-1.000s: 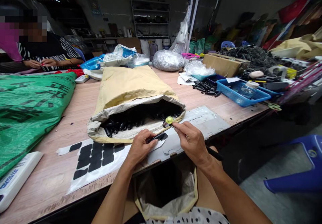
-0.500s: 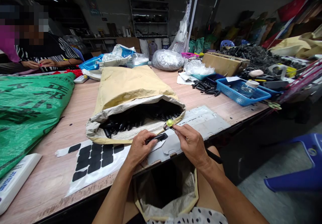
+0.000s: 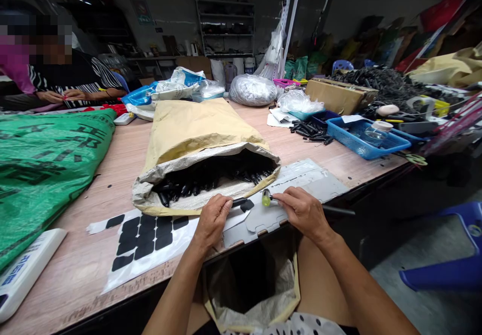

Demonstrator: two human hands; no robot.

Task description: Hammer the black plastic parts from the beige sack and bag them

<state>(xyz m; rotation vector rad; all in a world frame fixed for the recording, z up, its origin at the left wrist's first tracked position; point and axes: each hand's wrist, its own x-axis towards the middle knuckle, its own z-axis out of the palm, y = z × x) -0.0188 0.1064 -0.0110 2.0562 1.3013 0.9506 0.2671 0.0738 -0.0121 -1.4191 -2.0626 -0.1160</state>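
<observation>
My left hand point(image 3: 215, 218) is closed around a slim black rod-like part point(image 3: 239, 202), which points right over the table edge. A black rounded patch point(image 3: 247, 205) shows at its far end; whether it is stuck on, I cannot tell. My right hand point(image 3: 303, 209) grips a small hammer point(image 3: 266, 198) with a yellow-green face, its dark handle sticking out behind the hand. The hammer head is apart from the part, to its right. Behind my left hand lies an open yellow sack point(image 3: 199, 124) with many black parts point(image 3: 188, 179) in its mouth. A white sheet point(image 3: 150, 264) bears rows of black stickers point(image 3: 145, 229).
Grey board point(image 3: 309, 179) lies along the table edge. A second open sack point(image 3: 256, 320) sits in my lap. Left are a green sack point(image 3: 48, 159) and a white box point(image 3: 32, 272). Blue basket point(image 3: 365, 146) stands right. Another person point(image 3: 71, 79) works at the far left.
My right hand and the hammer have moved right and slightly down, away from the black part. The hammer head has turned downward. My left hand has shifted slightly and still holds the part.
</observation>
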